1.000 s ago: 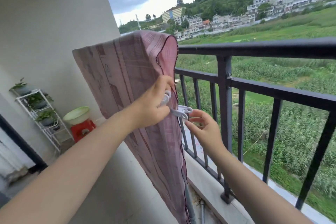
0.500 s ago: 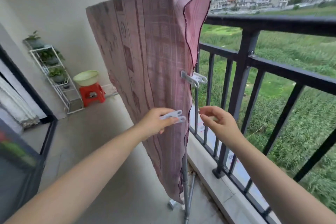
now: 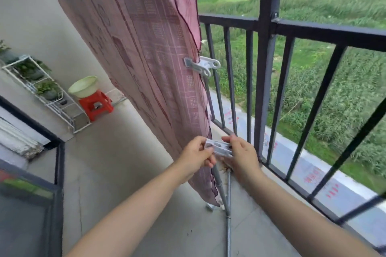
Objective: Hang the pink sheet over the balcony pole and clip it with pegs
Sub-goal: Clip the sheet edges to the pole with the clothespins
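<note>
- The pink sheet (image 3: 142, 52) hangs in front of you in a long drape, its top out of view, its lower tip just above the balcony floor (image 3: 129, 173).
- One white peg (image 3: 202, 66) is clipped on the sheet's right edge, about halfway up, beside the black railing (image 3: 268, 64).
- You hold a second peg (image 3: 219, 147) low at that same edge, between both hands.
- Your left hand (image 3: 196, 155) has its fingers curled, pinching the peg's left end.
- Your right hand (image 3: 240, 157) has thumb and fingers closed on the peg's right end.
- A grey pole (image 3: 221, 190) slants down behind the sheet's tip.
- Far left: a red stool (image 3: 96, 105) carrying a green basin (image 3: 83, 86), beside a white plant rack (image 3: 41, 89).
</note>
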